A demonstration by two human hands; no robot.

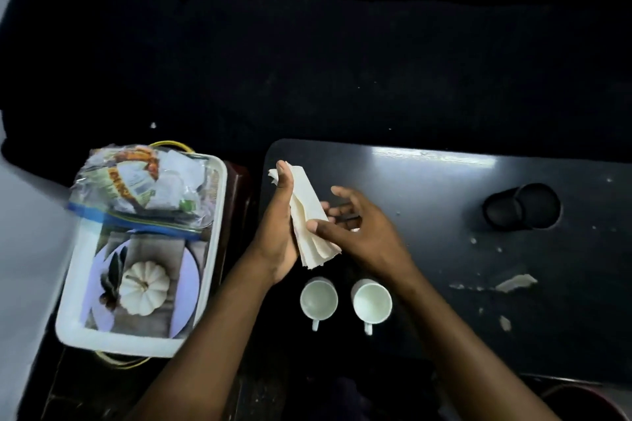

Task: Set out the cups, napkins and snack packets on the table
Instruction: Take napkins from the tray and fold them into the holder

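Note:
A folded stack of white napkins (309,212) is held upright and tilted above the left end of the dark table (444,249). My left hand (278,232) grips the stack along its left side, thumb up near the top. My right hand (355,225) pinches its lower right edge with thumb and fingers. Two white cups stand side by side near the table's front edge, handles toward me: one (318,299) on the left, the other (372,301) on the right. A clear zip bag of snack packets (143,184) lies in the far end of a white tray (140,342).
The tray sits on a low stand left of the table and has a pumpkin picture (143,287) on its bottom. A black round cup holder recess (523,205) is in the table's right part. Chipped white patches (516,282) mark the tabletop. Beyond lies dark floor.

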